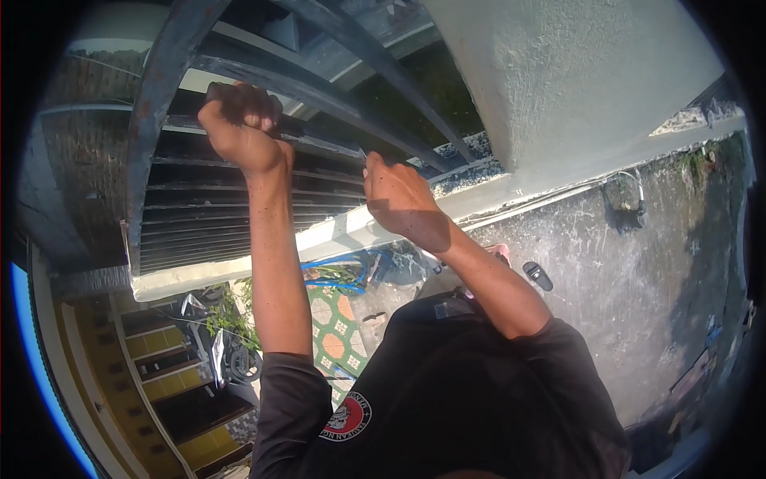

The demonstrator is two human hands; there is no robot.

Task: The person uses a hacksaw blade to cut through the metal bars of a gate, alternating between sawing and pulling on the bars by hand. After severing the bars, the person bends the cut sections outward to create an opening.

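Note:
My left hand [243, 128] is closed round a bar of the dark, worn metal grille [319, 89], at the upper left. Its fingers curl over the bar near the grille's thick curved end piece [152, 120]. To the right and lower, my right hand [399, 195] is closed beside the same set of bars, thumb and fingers pinched together. A small thin tip shows at its fingertips, against a bar; the rest of that item is hidden in the hand. The bars stand on a white ledge [339, 231].
A white textured wall [590, 72] rises at the upper right. Below the ledge are blue tubing [339, 259], patterned tiles [327, 319], a dark sandal [538, 275] and concrete ground [574, 215]. A motorbike [239, 363] and green plant [231, 319] are lower left.

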